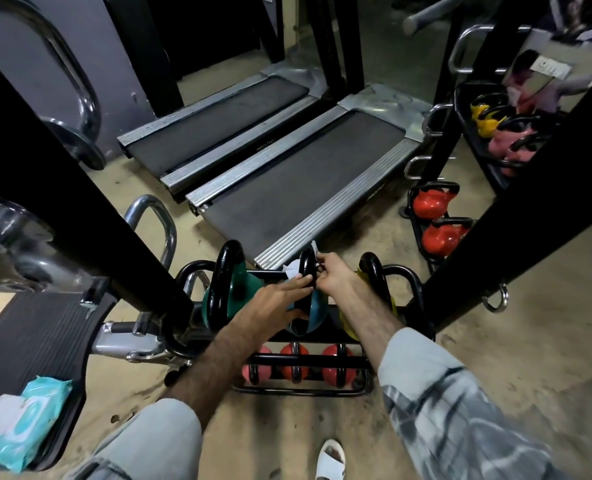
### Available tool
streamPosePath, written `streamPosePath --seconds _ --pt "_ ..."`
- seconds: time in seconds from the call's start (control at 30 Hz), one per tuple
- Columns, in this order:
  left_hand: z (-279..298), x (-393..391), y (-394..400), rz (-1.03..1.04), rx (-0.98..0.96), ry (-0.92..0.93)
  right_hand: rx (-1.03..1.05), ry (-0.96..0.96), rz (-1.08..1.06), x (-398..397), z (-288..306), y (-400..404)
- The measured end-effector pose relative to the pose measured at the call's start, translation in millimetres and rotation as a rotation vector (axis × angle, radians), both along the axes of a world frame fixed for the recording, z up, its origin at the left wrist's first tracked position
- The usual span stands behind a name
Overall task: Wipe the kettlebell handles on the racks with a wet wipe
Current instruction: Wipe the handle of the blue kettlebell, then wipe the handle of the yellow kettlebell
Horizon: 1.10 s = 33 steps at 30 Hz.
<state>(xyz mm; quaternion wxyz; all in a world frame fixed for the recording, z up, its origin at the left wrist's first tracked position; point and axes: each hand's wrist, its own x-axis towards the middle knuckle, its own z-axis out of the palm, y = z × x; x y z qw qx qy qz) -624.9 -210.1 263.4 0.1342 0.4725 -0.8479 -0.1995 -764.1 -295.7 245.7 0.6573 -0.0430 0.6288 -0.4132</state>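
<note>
kettlebell handle (pixel 307 268), black, white wipe (pixel 292 271) draped

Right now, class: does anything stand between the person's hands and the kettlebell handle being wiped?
Nothing visible does. Both hands are already at the middle kettlebell's black handle: the left hand has its fingers against it, and the right hand holds the white wet wipe at it.

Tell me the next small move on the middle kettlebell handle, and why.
Probably slide the wet wipe down the middle handle: both hands meet at its top with the wipe bunched there, so the handle's lower part looks unwiped.
</note>
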Motion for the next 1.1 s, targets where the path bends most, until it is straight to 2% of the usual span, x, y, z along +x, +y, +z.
streamPosePath --seconds 0.1,0.2,0.37,0.6,0.7,0.8,1.0,1.1 --pt "0 0 0 0.0 0.003 0.006 -0.04 0.004 0.052 4 7 1" --pt "1 -1 3 0.0 -0.004 0.015 -0.135 0.172 0.166 -1 26 26" --pt "0 -2 5 0.004 0.016 0.019 -0.273 0.252 0.285 -17 23 52" --pt "2 -5 7 0.008 0.0 0.033 -0.218 0.339 0.175 -4 28 29" --pt "2 -6 10 0.01 -0.011 0.018 -0.27 0.452 0.225 -7 27 44" --pt "-1 -6 16 0.018 -0.048 0.021 -0.303 0.455 0.267 -11 22 52" --pt "-2 -12 30 0.058 -0.074 -0.026 -0.35 0.695 0.26 -6 20 39" --pt "2 -10 28 0.072 -0.07 -0.042 -0.403 0.764 0.399 -9 22 52"
